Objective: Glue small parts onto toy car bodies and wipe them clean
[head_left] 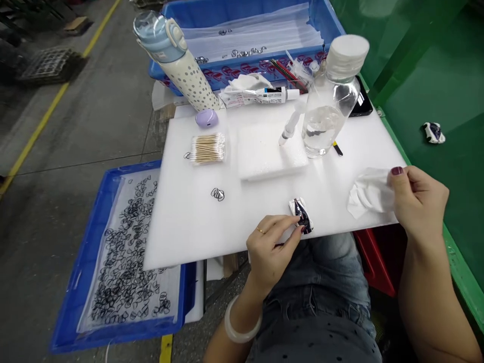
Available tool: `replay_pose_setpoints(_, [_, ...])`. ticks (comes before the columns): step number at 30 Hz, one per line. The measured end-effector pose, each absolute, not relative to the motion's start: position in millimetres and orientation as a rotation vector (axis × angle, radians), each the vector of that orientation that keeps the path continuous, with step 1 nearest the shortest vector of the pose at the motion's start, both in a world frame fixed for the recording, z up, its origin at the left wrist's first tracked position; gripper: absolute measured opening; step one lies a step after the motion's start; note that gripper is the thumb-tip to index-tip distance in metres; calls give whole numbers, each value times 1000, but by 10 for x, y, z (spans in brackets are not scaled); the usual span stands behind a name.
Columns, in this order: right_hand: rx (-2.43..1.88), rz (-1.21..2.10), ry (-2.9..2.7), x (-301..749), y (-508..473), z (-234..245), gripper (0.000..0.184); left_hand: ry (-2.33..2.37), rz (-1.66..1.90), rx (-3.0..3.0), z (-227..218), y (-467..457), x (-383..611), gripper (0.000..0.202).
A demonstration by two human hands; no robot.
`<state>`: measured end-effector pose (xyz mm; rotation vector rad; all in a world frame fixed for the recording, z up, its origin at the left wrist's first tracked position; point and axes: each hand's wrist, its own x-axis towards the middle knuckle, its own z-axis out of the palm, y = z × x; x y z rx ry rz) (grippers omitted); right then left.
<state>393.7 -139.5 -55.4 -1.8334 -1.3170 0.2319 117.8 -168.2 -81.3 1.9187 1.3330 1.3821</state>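
Observation:
A small black-and-white toy car (pixel 301 209) lies near the front edge of the white board (pixel 181 227). My left hand (pixel 270 247) is closed in a pinch on it, with thumb and index finger at the car's left side and rear. At the board's right edge my right hand (pixel 423 201) grips a crumpled white tissue (pixel 370 194), its thumb on top. The tissue's left end rests on the board. A thin cluster of black rings (pixel 218 194) lies on the board to the left. Behind the car stands a white foam block (pixel 268 151) with a syringe (pixel 291 126) on it.
A clear bottle (pixel 325 116) of liquid, cotton swabs (pixel 207 149), a purple case (pixel 206 118), a tube (pixel 272 95) and a dotted tumbler (pixel 189 75) stand or lie behind. Blue trays (pixel 86 252) with black rings are left and back. Another toy car (pixel 434 133) sits on green at right.

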Motion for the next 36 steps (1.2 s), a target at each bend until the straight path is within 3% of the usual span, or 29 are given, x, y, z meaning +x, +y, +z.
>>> replay_pose_setpoints(5, [-1442, 242, -933, 3885, -1389, -447, 29, 1316, 1383, 2191, -895, -1668, 1265, 17])
replay_pose_setpoints(8, [-1253, 429, -859, 3702, -1408, -349, 32, 1332, 1379, 2245, -922, -1660, 1273, 17])
replay_pose_setpoints(11, [-1374, 839, -1166, 3441, -1458, -324, 33, 1347, 1368, 2238, -922, -1662, 1264, 19])
replay_pose_setpoints(14, [-1562, 1023, -1693, 3222, -1491, -383, 27, 1355, 1331, 2163, -900, -1669, 1243, 22])
replay_pose_setpoints(20, [-1621, 854, -2031, 3064, -1481, -491, 20, 1399, 1262, 1999, -849, -1651, 1200, 20])
replay_pose_setpoints(36, [-1627, 659, -2146, 3017, -1489, -564, 24, 1412, 1142, 1885, -804, -1623, 1215, 21])
